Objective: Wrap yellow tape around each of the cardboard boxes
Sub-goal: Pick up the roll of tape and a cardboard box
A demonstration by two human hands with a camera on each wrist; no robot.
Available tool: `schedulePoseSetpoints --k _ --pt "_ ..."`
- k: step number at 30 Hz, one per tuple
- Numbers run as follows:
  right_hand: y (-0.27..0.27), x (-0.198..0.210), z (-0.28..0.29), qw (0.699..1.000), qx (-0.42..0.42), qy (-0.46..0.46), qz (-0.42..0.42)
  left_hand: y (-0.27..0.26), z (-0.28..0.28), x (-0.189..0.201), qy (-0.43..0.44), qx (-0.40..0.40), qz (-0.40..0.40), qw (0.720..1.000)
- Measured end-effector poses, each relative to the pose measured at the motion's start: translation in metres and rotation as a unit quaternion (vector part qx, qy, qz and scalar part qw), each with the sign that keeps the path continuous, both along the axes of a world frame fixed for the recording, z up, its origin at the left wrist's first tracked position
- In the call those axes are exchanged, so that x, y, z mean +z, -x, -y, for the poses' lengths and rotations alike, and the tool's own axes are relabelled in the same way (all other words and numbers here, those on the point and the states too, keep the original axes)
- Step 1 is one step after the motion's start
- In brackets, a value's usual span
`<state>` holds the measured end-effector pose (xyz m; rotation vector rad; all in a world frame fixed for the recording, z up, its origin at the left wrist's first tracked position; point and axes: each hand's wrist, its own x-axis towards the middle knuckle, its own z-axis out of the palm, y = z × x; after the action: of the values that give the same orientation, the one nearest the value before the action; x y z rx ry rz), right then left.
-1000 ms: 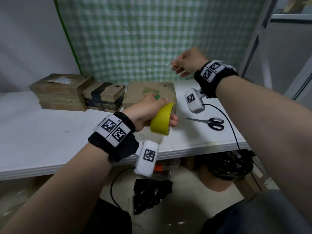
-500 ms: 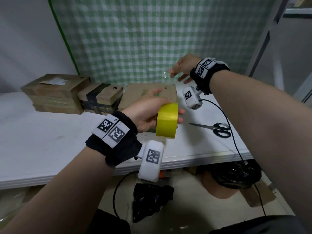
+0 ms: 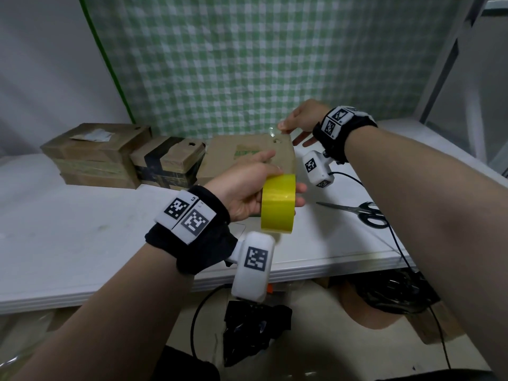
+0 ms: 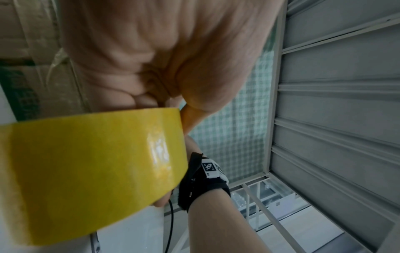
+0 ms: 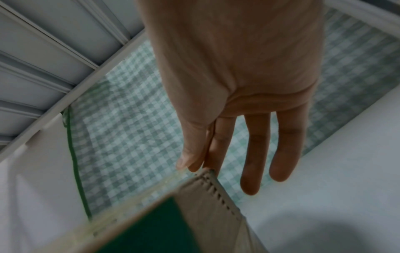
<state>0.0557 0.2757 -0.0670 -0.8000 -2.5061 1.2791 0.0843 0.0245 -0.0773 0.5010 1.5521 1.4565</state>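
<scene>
Nearest to us, our left hand point(image 3: 244, 188) grips the roll of yellow tape point(image 3: 278, 206), fingers curled round it, and holds it upright in the air above the front of the white table point(image 3: 82, 237). From the left wrist view the roll's outer face looks smooth and glossy. We judge it light and stiff enough to hold by the rim, though the shiny face could slip.

A little farther, the scissors point(image 3: 357, 211) lie flat on the table to our right, untouched.

Beyond the roll sits the nearest cardboard box point(image 3: 247, 152), with a green print on top. Our right hand point(image 3: 299, 122) is at its far right corner. Thumb and forefinger pinch a thin, nearly clear strip of tape end point(image 3: 272, 130) against that corner, while the other fingers hang straight. The strip seems flimsy and sticky, so we judge it best kept taut and pressed down at the corner.

Farther left stand a box banded in black point(image 3: 167, 160) and a larger box point(image 3: 96, 152), side by side against the green checked cloth point(image 3: 247, 64). Neither shows yellow tape.
</scene>
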Motion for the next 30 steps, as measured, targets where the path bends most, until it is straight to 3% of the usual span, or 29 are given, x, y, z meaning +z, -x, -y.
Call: schedulePoseSetpoints --k 18,30 --pt "-0.01 -0.013 0.006 0.996 -0.042 0.079 0.014 0.005 0.01 -0.004 0.011 -0.028 0.03 0.999" --pt "-0.068 -0.019 0.055 0.992 -0.083 0.039 -0.083 -0.015 0.043 -0.005 0.021 -0.079 0.019 0.996"
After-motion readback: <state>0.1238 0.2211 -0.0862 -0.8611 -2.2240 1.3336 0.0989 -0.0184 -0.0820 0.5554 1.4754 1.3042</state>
